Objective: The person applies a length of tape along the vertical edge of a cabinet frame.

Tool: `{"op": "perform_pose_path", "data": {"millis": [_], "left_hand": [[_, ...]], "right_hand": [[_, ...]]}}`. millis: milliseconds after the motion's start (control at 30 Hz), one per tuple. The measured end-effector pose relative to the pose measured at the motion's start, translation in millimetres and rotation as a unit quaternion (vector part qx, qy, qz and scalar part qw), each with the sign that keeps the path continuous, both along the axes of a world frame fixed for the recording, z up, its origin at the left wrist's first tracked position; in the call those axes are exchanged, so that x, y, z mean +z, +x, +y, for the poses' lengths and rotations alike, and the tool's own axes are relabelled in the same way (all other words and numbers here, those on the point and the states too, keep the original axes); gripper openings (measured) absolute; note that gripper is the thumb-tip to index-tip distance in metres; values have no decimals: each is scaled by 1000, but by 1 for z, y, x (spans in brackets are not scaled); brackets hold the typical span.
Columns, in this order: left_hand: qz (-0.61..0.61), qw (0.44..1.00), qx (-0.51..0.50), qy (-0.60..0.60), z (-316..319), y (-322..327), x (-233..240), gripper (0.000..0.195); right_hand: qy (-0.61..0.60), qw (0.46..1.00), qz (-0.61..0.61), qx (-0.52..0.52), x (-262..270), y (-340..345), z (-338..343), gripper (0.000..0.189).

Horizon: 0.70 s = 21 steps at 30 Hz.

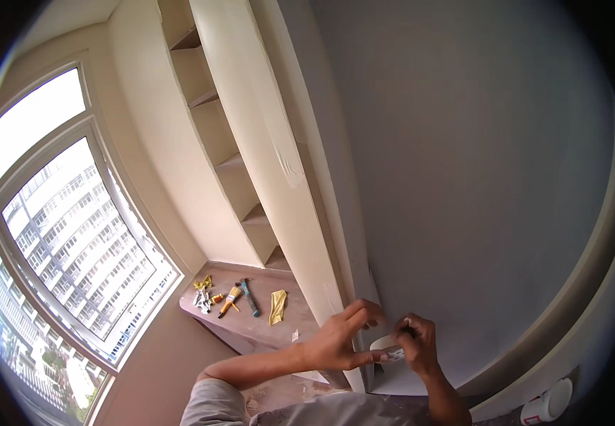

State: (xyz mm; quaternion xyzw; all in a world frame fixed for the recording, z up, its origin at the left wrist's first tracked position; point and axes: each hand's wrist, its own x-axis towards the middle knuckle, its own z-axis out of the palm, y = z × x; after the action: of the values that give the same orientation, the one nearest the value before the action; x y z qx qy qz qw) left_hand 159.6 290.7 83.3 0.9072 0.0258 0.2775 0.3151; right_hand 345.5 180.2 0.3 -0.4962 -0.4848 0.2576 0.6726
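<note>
A roll of pale tape [375, 346] is at the lower middle of the head view, between my hands. My right hand [419, 346] grips its right side with bent fingertips; part of the roll is hidden behind them. The thumb of my left hand [344, 338] touches the roll's near side. Its other fingers are spread above, curled and clear of the roll. Just beyond both hands rise a narrow upright edge [347, 255] of the wall and a large grey panel [472, 186].
On the brown ledge [265, 333] to the left lie a paintbrush [230, 301], a hammer [250, 298], a yellow cloth [277, 308] and crumpled wrappers [202, 298]. Built-in shelves [217, 125] stand above it. A window [78, 239] is far left, a white container [549, 402] lower right.
</note>
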Motion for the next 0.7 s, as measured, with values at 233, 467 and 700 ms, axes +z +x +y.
{"op": "perform_pose_path", "data": {"millis": [233,467,700], "left_hand": [[-53,965,80,-243,-23,6,-133,39],[-75,923,66,-372,-21,-8,-175,36],[10,955,79,-285,-22,-14,-185,31]], "right_hand": [[-11,995,86,48,-64,-9,4,8],[-84,972,187,119,-76,-14,-12,25],[-78,916,292,264,-115,4,-30,36]]}}
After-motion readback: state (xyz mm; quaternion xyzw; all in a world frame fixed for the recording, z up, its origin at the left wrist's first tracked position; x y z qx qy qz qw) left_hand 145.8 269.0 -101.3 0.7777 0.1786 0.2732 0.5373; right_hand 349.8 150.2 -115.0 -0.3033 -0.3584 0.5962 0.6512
